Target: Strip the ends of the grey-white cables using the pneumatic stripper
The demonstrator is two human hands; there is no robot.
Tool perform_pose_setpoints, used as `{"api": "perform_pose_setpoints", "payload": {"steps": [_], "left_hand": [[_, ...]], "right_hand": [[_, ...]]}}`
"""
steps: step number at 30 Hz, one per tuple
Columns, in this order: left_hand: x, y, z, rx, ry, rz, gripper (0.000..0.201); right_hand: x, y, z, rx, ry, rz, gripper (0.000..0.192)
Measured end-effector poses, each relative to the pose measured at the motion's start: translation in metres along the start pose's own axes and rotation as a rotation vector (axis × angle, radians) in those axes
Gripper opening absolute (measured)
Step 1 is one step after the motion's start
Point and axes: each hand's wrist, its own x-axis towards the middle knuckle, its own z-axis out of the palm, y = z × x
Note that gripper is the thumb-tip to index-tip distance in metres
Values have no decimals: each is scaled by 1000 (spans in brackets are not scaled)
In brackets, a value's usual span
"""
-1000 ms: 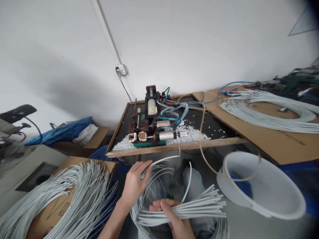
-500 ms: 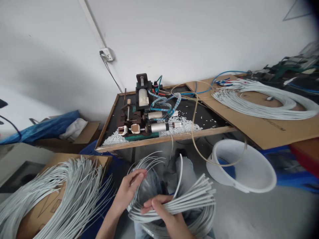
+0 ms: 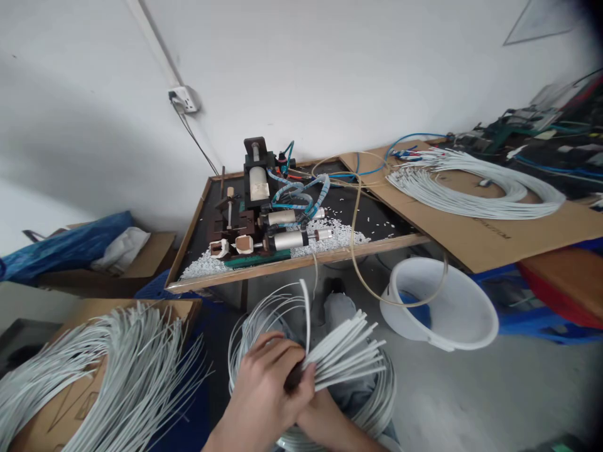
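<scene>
Both hands closed on the bundle of white wires (image 3: pixel 343 355) in the lap: left hand (image 3: pixel 264 383) wraps it, right hand (image 3: pixel 315 411) pinches underneath (mostly hidden). Looks like evening up the ends; next needs a firm squared grip. Ahead: machine (image 3: pixel 264 220) on desk (image 3: pixel 292 263); white bucket (image 3: pixel 443 307) to the right, wire pile (image 3: pixel 117 364) left.

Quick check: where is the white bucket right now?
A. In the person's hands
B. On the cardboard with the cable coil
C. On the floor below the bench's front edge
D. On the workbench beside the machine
C: the white bucket sits on the floor below the workbench front edge, a tan hose looping over it.
</scene>
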Motion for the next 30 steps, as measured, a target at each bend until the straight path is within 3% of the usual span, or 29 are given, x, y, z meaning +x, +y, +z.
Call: {"api": "perform_pose_setpoints", "payload": {"steps": [3, 7, 14, 20, 24, 27, 30], "left_hand": [[0, -3, 0, 42, 26, -31, 21], [-2, -10, -3, 1, -5, -163, 32], [-6, -24, -2, -192, 39, -346, 32], [-5, -27, -1, -469, 107, -479, 39], [1, -44, -7, -553, 279, -553, 38], [11, -69, -17, -527, 468, -544, 34], [24, -96, -24, -528, 564, -567, 34]], "right_hand": [[1, 1, 1, -74, -77, -72, 19], [1, 0, 5, -85, -87, -113, 4], [2, 3, 8, 111, -49, -56, 27], [4, 7, 6, 165, 23, -11, 32], [4, 2, 8, 318, 0, 127, 45], [4, 3, 6, 301, 20, 171, 54], [5, 8, 3, 274, 6, 189, 58]]}}
